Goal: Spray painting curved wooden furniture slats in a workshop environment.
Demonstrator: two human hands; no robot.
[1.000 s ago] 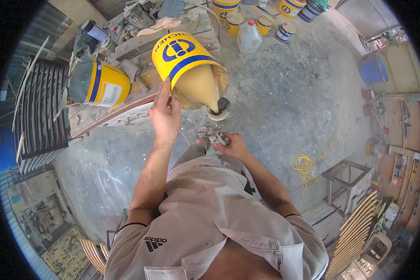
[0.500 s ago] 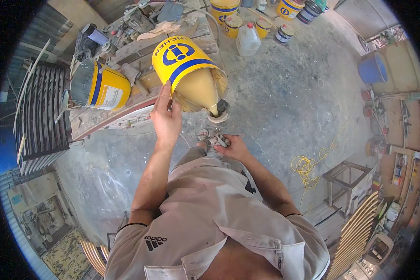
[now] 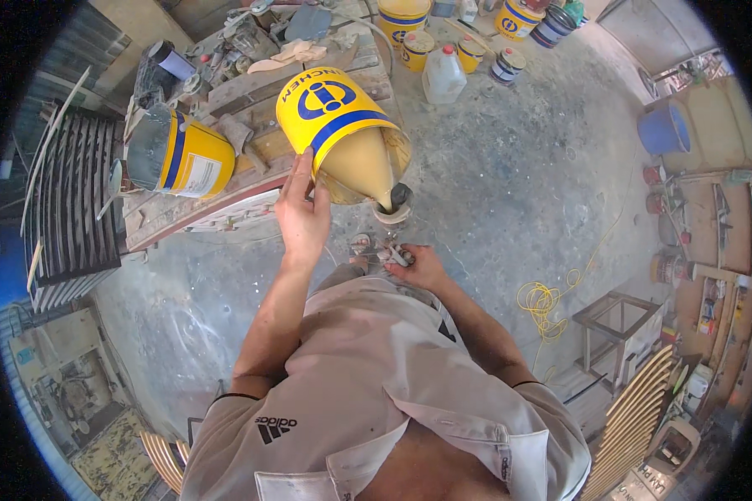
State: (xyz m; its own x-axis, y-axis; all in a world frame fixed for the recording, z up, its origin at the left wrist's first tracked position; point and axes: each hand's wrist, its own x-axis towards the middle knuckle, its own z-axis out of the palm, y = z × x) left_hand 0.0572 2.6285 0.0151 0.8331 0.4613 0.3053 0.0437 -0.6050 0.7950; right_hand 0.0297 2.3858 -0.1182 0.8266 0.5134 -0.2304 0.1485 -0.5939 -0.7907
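A yellow bucket with blue bands [image 3: 330,104] is tipped over the edge of the workbench [image 3: 251,188]. My left hand [image 3: 303,209] grips its lower rim, fingers against the outer wall. Tan liquid [image 3: 359,167] runs over the bucket's lip in a narrowing stream into a small round cup [image 3: 393,215]. Something dark shows at the mouth of that cup. Below it, my right hand [image 3: 422,267] is closed round a grey metal spray gun [image 3: 398,255], which appears to carry the cup; the joint between them is hard to make out.
Left on the bench lies another yellow bucket [image 3: 196,159] beside a brush [image 3: 241,138]. Beyond stand several paint pails and a white jug with a red cap [image 3: 444,77]. A yellow hose [image 3: 543,309] coils on the floor near a metal frame stand [image 3: 618,326]. Dark slats [image 3: 79,192] stack at the left.
The bucket and my left hand have shifted slightly right in view. Liquid keeps flowing into the cup, and my right hand still holds the spray gun.
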